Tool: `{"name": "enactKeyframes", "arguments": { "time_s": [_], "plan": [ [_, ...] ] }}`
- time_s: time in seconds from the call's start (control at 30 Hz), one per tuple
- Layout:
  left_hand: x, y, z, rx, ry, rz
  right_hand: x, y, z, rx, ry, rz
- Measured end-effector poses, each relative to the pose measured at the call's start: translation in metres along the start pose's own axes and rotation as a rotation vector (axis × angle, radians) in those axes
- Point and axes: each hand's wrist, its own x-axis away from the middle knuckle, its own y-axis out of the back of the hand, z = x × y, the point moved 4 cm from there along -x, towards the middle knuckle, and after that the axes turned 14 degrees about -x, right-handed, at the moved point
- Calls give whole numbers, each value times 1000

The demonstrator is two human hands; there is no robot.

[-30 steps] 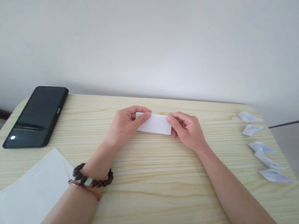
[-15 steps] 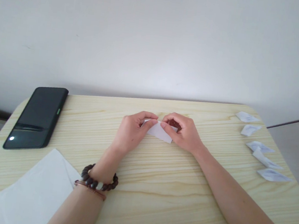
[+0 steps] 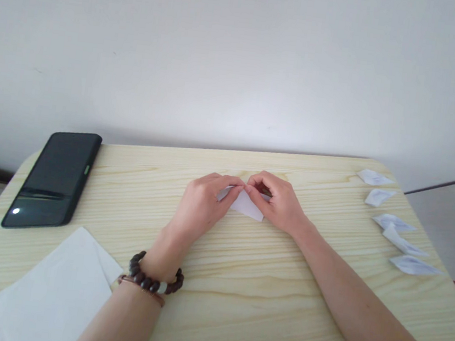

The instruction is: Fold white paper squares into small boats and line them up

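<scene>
Between my two hands is a small piece of folded white paper [image 3: 248, 206], just above the wooden table or touching it; I cannot tell which. My left hand [image 3: 207, 201] pinches its upper edge from the left, thumb in front and fingers behind. From the right, my right hand [image 3: 275, 201] pinches the same edge, its thumb tip close against the left one. The fingers cover much of the paper's top and both ends. Dark beads [image 3: 147, 282] circle my left wrist.
Several folded paper boats [image 3: 415, 265] lie in a column along the right side of the table [image 3: 276, 315]. White paper sheets [image 3: 51, 287] rest at the front left, partly under my left forearm. Behind them lies a black phone [image 3: 54, 179]. A white wall [image 3: 241, 61] borders the back edge.
My left hand has shifted slightly right and turned, bringing its fingertips against the right hand's at the paper's top edge. The right hand has barely moved.
</scene>
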Motion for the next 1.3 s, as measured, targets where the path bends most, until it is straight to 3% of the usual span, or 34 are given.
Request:
{"name": "enactKeyframes", "arguments": {
  "time_s": [0.43, 0.73, 0.93, 1.13, 1.3],
  "plan": [
    [-2, -1, 4, 93, 159, 77, 1, -2, 0, 87, -23, 79],
    [-4, 6, 19, 15, 331, -52, 1, 1, -4, 18, -57, 20],
    [-2, 13, 25, -15, 467, -115, 0, 8, -4, -157, -73, -111],
    [-2, 8, 14, 114, 314, -24, 2, 5, -5, -155, -35, -106],
    [-1, 2, 9, 176, 223, 10, 1, 5, -1, 65, 96, -140]
  ]
}}
